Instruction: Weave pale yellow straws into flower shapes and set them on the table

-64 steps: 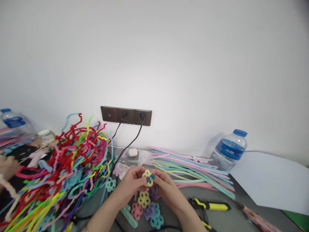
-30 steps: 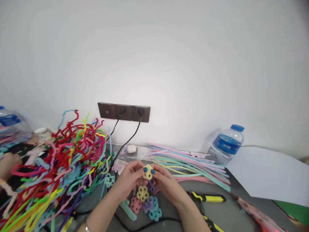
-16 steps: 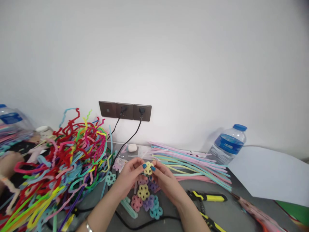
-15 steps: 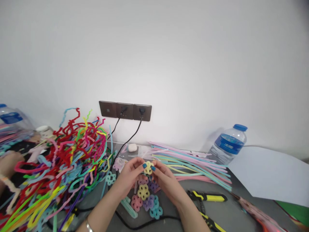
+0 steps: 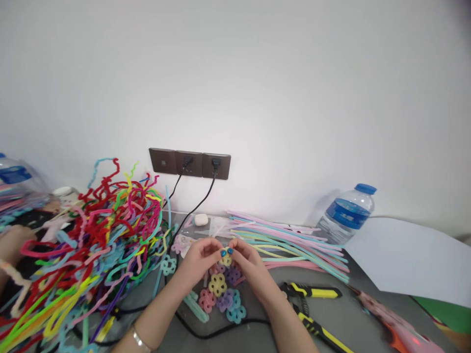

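Between my two hands is a small yellow pipe-cleaner flower (image 5: 225,260). My left hand (image 5: 202,259) pinches its left side, and my right hand (image 5: 246,261) pinches its right, the two thumbs close together over its top. Below them on the grey table lies a cluster of finished-looking pipe-cleaner flowers: a yellow flower (image 5: 218,285), a pink flower (image 5: 207,300), a purple flower (image 5: 225,299) and a blue flower (image 5: 236,312). A turquoise flower (image 5: 168,264) sits left of my left wrist. Folded mint pipe cleaners (image 5: 196,308) rest under my left forearm.
A tangled heap of colourful pipe cleaners (image 5: 110,235) fills the left. Straight pastel pipe cleaners (image 5: 294,245) lie behind my right hand. Yellow-black pliers (image 5: 312,291), a pink glue gun (image 5: 397,316), a water bottle (image 5: 348,213), white paper (image 5: 408,260) and a black cable (image 5: 206,336) surround the workspace. Another person's hand (image 5: 14,245) is far left.
My thumbs have drawn closer together over the yellow flower, covering more of it. The whole view has shifted slightly, with more of the glue gun showing.
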`<state>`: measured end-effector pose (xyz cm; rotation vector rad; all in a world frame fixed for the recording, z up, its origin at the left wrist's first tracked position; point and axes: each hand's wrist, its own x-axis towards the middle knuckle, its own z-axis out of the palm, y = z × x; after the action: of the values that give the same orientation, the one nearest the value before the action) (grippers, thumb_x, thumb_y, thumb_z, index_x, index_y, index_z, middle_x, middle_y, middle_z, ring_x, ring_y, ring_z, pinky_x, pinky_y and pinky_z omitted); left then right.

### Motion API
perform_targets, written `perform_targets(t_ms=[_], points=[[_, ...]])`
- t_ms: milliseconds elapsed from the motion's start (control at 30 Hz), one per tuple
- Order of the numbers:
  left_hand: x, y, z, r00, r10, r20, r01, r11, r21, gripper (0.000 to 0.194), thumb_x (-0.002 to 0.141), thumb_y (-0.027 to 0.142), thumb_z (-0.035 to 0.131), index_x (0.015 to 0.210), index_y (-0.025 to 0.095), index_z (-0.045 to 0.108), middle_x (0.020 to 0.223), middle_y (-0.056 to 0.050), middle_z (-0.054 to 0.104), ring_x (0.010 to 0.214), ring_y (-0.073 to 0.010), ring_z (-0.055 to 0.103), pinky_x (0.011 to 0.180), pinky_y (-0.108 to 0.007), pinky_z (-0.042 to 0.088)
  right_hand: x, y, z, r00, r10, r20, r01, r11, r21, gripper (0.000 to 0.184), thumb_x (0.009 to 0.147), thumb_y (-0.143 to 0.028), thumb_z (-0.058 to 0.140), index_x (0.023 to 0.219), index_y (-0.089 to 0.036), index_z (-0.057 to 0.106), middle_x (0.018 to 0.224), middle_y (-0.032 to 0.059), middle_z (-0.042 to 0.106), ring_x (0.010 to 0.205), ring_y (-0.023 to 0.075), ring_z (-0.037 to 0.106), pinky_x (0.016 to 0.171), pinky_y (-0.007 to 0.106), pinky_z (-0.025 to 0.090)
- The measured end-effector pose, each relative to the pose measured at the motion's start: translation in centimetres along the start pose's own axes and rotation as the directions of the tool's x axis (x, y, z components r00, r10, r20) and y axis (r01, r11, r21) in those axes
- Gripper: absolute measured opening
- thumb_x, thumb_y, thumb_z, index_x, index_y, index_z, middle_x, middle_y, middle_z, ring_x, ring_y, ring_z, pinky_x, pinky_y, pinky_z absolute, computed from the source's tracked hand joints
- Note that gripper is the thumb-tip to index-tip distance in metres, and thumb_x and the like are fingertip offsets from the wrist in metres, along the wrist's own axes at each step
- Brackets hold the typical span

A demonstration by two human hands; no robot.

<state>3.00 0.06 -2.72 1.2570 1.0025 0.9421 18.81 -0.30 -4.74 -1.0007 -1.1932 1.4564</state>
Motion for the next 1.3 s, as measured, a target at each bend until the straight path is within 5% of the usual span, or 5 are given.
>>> perform_targets(t_ms=[267,433,600,1067,1300], points=[[0.1,-0.5,0.5,0.999,0.026,-0.017,-0.028,0.995,-0.091,0.030,0.072,0.042,0.073,0.071,0.017,0.055,0.063,0.005,0.046,0.057,-0.0098,0.045,0.052,-0.019,0.038,-0.1,0.4,0.3,0.998,0.059,0.026,-0.062,0.987,0.147,0.021,0.075,-0.036,0.070,0.074,-0.019,0.058,0.063,-0.0042,0.044,0.058,0.0105,0.035,0.055,0.023,0.027],[-0.1,-0.2,0.4,0.998,0.052,-0.027,-0.054,0.992,-0.114,0.030,0.072,0.040,0.074,0.072,0.017,0.056,0.064,0.005,0.048,0.061,-0.0094,0.044,0.056,-0.019,0.036,-0.3,0.3,0.8,0.983,0.177,0.049,-0.180,0.877,0.445,0.027,0.063,-0.034,0.079,0.077,-0.019,0.063,0.067,-0.0024,0.052,0.060,0.0108,0.042,0.055,0.022,0.030],[-0.1,-0.1,0.1,0.998,0.043,-0.035,-0.048,0.990,-0.132,0.029,0.070,0.039,0.076,0.073,0.016,0.059,0.067,0.003,0.052,0.063,-0.0104,0.047,0.059,-0.020,0.038,-0.4,0.0,1.2,0.972,0.224,0.073,-0.228,0.812,0.538,0.028,0.061,-0.030,0.082,0.079,-0.020,0.063,0.069,-0.0023,0.055,0.062,0.0112,0.046,0.057,0.023,0.032],[0.2,-0.3,-0.1,0.999,0.019,0.040,-0.015,0.996,-0.086,0.023,0.067,0.031,0.078,0.076,0.015,0.063,0.067,0.000,0.062,0.062,-0.0136,0.057,0.059,-0.023,0.044,0.0,0.6,0.4,0.998,0.049,0.044,-0.058,0.965,0.257,0.033,0.070,-0.045,0.077,0.071,-0.019,0.055,0.063,-0.0040,0.047,0.056,0.0103,0.037,0.054,0.023,0.027],[0.7,-0.9,-0.1,0.992,0.047,-0.116,-0.058,0.994,-0.094,0.026,0.068,0.030,0.076,0.089,0.015,0.072,0.083,-0.006,0.072,0.080,-0.0194,0.065,0.072,-0.028,0.049,0.4,0.8,0.2,0.999,-0.012,-0.031,0.014,0.996,0.089,0.034,0.077,-0.052,0.068,0.077,-0.021,0.055,0.060,-0.0052,0.041,0.054,0.0107,0.034,0.052,0.024,0.026]])
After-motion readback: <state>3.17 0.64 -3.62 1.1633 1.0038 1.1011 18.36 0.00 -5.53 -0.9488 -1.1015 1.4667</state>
